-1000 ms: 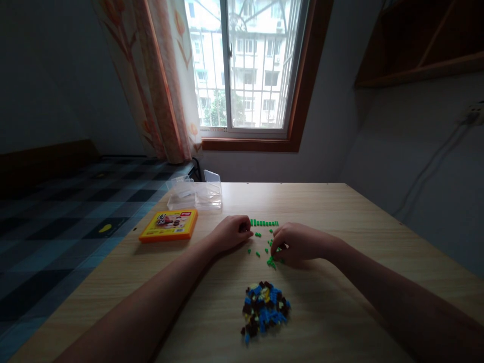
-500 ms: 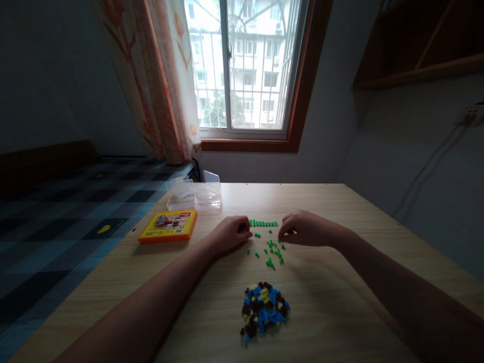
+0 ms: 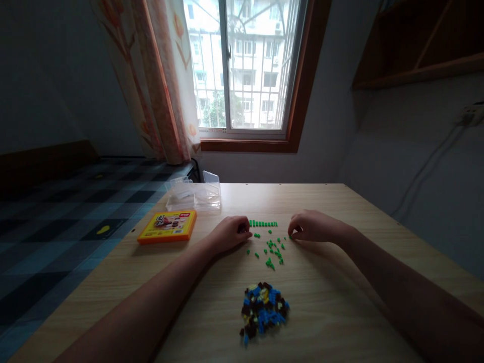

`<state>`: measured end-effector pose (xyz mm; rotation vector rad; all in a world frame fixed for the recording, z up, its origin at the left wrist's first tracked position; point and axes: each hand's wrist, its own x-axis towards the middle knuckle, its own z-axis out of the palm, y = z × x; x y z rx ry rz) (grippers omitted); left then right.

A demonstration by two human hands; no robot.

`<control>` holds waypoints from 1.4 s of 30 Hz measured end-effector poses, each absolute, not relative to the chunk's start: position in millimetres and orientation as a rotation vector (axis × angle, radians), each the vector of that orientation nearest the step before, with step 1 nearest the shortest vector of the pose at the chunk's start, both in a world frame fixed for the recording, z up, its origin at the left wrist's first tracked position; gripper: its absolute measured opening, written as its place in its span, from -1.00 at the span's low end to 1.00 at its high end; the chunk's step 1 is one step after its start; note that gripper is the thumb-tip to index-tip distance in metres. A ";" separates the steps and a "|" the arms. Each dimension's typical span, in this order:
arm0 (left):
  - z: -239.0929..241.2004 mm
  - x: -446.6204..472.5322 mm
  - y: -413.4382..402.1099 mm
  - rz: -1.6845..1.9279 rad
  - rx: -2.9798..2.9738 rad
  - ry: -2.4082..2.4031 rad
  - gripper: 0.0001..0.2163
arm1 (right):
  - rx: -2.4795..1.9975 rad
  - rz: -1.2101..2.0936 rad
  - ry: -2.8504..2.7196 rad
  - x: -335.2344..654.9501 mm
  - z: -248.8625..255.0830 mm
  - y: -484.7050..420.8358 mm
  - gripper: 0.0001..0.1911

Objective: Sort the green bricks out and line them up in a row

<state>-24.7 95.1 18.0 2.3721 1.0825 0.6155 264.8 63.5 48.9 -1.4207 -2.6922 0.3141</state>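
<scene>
A green row [image 3: 263,224] of small bricks, set side by side, lies across the pale wooden desk [image 3: 321,312]. The left hand [image 3: 231,233] rests on the desk at the left end of the green row, close enough that I can't tell whether it touches the last brick. Its fingers are curled in; whether that grip holds anything is hidden.

Just past the right end of the green row is the right hand [image 3: 308,225], its grip narrow, thumb and forefinger close together and pointing down at the desk. A tiny green piece [image 3: 290,237] shows at the fingertips — pinched or only touched, I can't tell.

On the near side of the green row, loose green pieces [image 3: 271,251] lie scattered, some bunched together and others apart. Further toward the person from the row is a mixed pile [image 3: 266,316] of blue, dark brown and yellowish bricks.

Well to the left of the green row, an orange and yellow box [image 3: 167,227] lies flat, its printed face up. Left of the row and farther back stand clear plastic cases [image 3: 207,201]. A checked bed [image 3: 56,227] lies farther left — past the desk's edge — and a barred window [image 3: 257,65] is beyond the row.
</scene>
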 end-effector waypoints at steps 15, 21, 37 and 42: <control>14.7 -26.0 96.7 0.632 2.387 1.066 -0.87 | -1.053 0.463 -2.885 217.6 56.9 30.8 -0.84; 13.2 -25.6 98.1 0.628 2.393 1.061 -0.88 | -1.066 0.413 -2.888 216.3 54.1 31.1 -0.82; 16.8 -24.4 94.4 0.616 2.386 1.083 -0.88 | -1.023 0.887 -2.721 226.7 35.5 49.6 -0.80; 15.7 -25.1 96.3 0.607 2.398 1.074 -0.88 | -1.033 0.755 -2.717 224.0 42.1 46.6 -0.79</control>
